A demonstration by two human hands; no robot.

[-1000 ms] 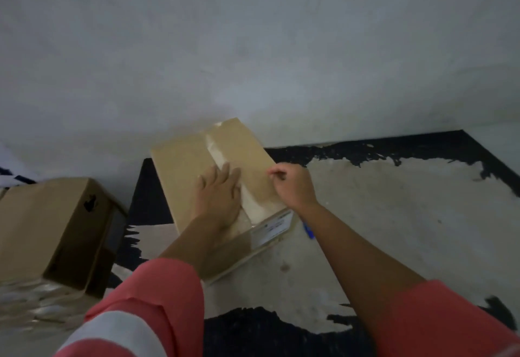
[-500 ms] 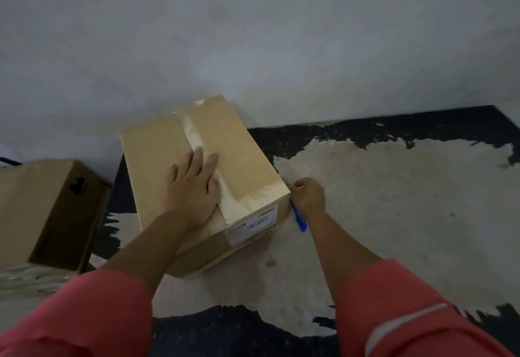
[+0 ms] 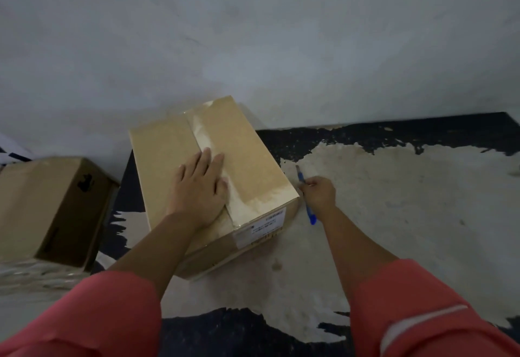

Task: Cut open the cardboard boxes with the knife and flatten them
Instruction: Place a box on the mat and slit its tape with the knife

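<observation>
pale grey wall (image 3: 253, 33) fills the upper half of the view; below it lies a floor (image 3: 408, 216) whose dark coating is worn away to a rough, pale patch. pink sleeves (image 3: 92, 317) are cut off by the lower edge. a sealed cardboard box (image 3: 250, 165) is set on the floor by the wall, its top seam closed with clear tape (image 3: 204, 137). a second box (image 3: 47, 204) is cut off at the left edge, and its dark printed mark cannot be read. the left hand (image 3: 201, 187) is laid flat on the sealed box's top beside the tape, fingers straight, nothing gripped. the right hand (image 3: 319, 194) is held just beside the box's right edge, fingers curled round a knife (image 3: 311, 217). a white label (image 3: 260, 225) is stuck on the box's near face, its print too blurred to be read. the knife's blue handle end is seen below the fist and its tip above — the middle is hidden by the fingers, and whether the tip touches the box cannot be told.
</observation>
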